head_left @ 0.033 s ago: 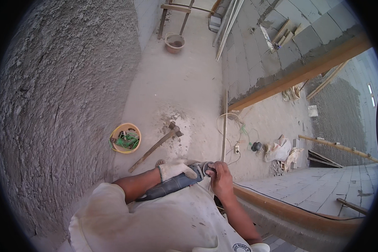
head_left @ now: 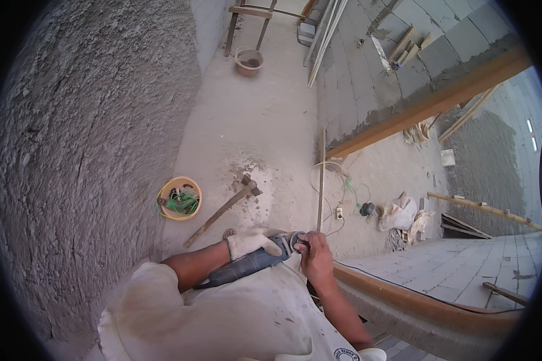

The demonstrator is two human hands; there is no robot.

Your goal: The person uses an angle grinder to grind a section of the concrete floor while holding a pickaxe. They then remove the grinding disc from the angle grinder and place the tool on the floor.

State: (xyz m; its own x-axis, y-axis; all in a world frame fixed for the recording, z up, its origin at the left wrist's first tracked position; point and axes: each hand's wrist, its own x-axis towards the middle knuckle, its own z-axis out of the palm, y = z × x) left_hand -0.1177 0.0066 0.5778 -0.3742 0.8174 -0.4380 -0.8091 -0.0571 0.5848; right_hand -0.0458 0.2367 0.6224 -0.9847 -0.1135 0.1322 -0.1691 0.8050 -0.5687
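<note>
An angle grinder point(head_left: 241, 269) with a dark blue-grey body lies slantwise against the front of my shirt, its metal head toward the right. My left hand point(head_left: 250, 243), in a white knit glove, is wrapped over the body near the head. The bare fingers of my right hand point(head_left: 317, 249) are closed around the round part at the grinder's head. They partly cover that part, so its details are hidden. Beyond the grinder, a hammer point(head_left: 226, 207) with a long wooden handle lies on the floor.
A tan bucket point(head_left: 193, 183) holding green cord stands left of the hammer. Farther off are a mortar tub point(head_left: 248, 67) and a wooden stand point(head_left: 250, 12). To the right are a timber door frame point(head_left: 427, 111), a power socket point(head_left: 339, 213) with cables and white sacks point(head_left: 398, 213). Rough plaster point(head_left: 96, 138) covers the left wall.
</note>
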